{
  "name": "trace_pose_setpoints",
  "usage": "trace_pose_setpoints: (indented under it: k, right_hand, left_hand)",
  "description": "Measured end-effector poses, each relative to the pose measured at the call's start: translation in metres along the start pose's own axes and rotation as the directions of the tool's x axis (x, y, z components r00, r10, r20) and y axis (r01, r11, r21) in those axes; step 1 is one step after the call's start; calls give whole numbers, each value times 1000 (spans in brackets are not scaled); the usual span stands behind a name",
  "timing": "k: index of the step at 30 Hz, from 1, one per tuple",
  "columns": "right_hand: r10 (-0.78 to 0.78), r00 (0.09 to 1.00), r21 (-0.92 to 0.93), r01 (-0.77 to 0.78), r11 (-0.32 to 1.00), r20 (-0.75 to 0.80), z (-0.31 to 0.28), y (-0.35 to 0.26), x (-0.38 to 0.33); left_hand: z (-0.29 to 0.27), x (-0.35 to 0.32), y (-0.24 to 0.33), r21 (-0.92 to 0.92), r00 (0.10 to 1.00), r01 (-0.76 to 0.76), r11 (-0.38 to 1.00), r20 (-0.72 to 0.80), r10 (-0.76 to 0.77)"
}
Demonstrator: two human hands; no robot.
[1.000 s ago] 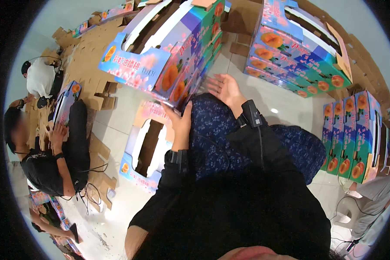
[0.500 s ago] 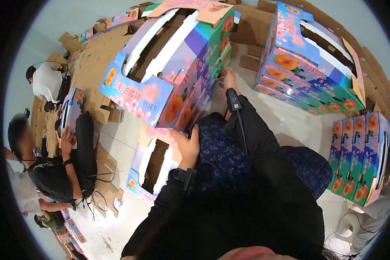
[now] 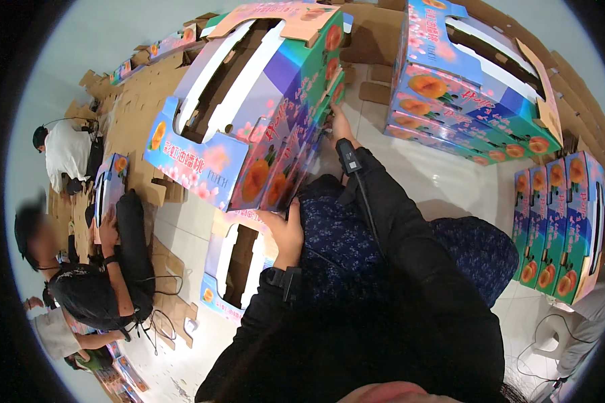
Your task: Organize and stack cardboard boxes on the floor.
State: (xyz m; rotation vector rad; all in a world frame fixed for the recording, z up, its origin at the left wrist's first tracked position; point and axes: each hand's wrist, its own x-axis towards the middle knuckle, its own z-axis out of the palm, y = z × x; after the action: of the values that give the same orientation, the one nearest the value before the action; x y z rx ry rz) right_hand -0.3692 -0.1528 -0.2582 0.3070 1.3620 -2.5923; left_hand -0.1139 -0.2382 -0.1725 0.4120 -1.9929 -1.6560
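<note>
A stack of printed fruit cartons (image 3: 252, 138) with peach pictures, pink blossoms and a white-edged handle slot on top stands tilted in front of me. My left hand (image 3: 284, 235) is at its near lower corner, thumb up and the fingers partly hidden beneath the edge. At the stack's right side, farther off, my right hand (image 3: 341, 127) grips low on the cartons, its fingertips partly hidden. Below my left hand, another carton (image 3: 215, 269) of the same print lies on the floor, partly covered by the stack and my arm.
To the right stand a second stack of cartons (image 3: 444, 101) and a row of upright cartons (image 3: 548, 228). Brown cardboard sheets (image 3: 138, 101) cover the floor at left. A seated co-worker (image 3: 91, 289) handles a carton there, with another person (image 3: 67, 151) behind.
The view has shifted slightly, so the cartons and both my hands sit a little farther left. My hands keep their places on the stack.
</note>
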Motion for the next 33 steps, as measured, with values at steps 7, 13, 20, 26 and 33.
trace_pose_setpoints:
  k: [7,13,20,26,33]
  right_hand:
    - [24,999,62,-25,998,31,3,-7,-10]
    - [-93,989,-59,87,994,-116,4,-12,-10]
    - [-371,916,-316,311,896,-153,5,-33,-25]
    - [-337,941,-123,330,936,-38,26,-42,-25]
    - [-231,973,-171,227,959,-6,30,-40,-6]
  left_hand:
    - [-1,-1,3,63,1000,5,998,-1,-5]
    - [-4,-2,-11,132,999,-24,991,-41,29]
    - [-8,-3,-17,79,998,28,997,-51,-24]
    - [-8,-1,-15,112,997,-65,992,-22,67]
    - [-6,-2,-16,104,997,20,994,-76,-12]
